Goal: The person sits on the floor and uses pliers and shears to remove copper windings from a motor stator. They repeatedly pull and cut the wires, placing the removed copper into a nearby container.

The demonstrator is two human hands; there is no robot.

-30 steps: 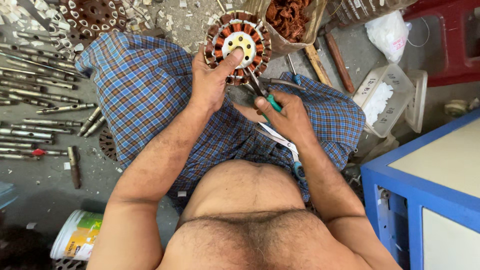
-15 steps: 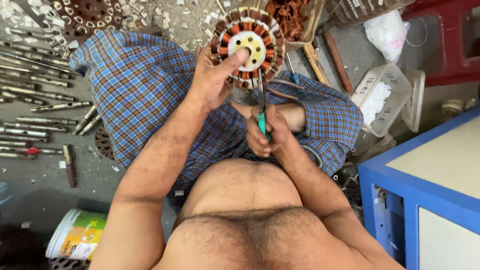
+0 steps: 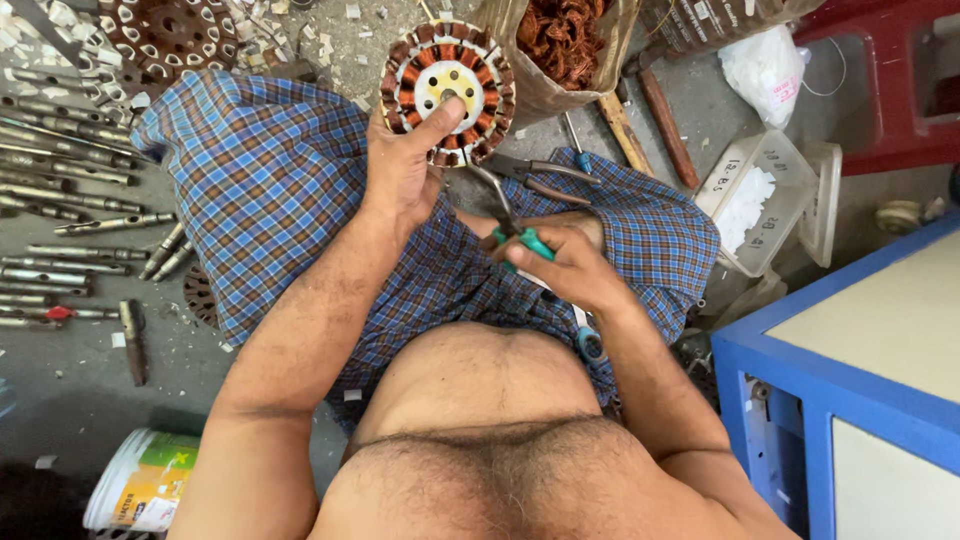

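Top centre: left hand [image 3: 405, 165] clamped on a round copper-wound motor coil [image 3: 447, 92]; right hand [image 3: 570, 268] clamped on green-handled pliers [image 3: 512, 225].

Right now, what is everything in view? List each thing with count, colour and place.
round motor stator with copper windings: one, orange-brown and white with a yellow hub, top centre, held up
green-handled pliers: one, steel jaws near the stator's lower edge
second pair of pliers: one, dark, on the cloth at the right knee
blue checked cloth: one, over the lap
metal shafts: many, grey, laid on the floor at left
sack of copper wire scrap: one, brown, top centre-right
clear plastic box: one, holding white pieces, right
blue cabinet: one, lower right
plastic bucket: one, white and green, lower left
left hand: grips the stator, thumb on its face
right hand: closed on the pliers
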